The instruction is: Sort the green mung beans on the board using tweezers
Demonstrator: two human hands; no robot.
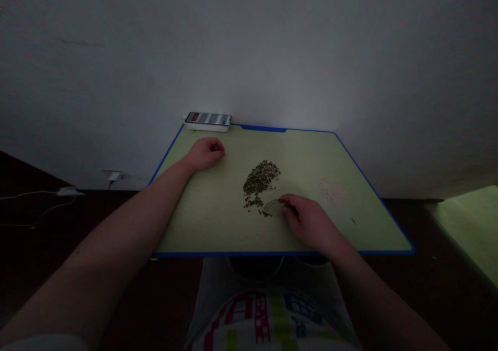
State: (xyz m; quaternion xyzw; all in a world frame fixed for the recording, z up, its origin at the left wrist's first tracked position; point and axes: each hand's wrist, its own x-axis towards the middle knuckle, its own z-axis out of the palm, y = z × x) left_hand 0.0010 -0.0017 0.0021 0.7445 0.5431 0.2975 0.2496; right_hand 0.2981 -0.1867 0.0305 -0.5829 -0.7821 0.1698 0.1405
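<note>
A loose pile of small dark greenish-brown grains (261, 179) lies on the pale table (218, 221), trailing off toward the near side. Just right of its near end, my right hand (307, 219) is closed on a thin, see-through curved piece (274, 206), whose exact kind is unclear in the dim light. A few grains lie beside that piece. On the table's left part rests my left hand (206, 153), apart from the pile, with its fingers curled in. Whether anything is inside it is hidden.
A thin scatter of pale bits (331, 190) lies right of my right hand, with a small dark sliver (353, 220) nearer the edge. At the far left corner, a phone (209, 118) rests on a white box (206, 127). Behind the blue-edged table stands a wall (272, 55).
</note>
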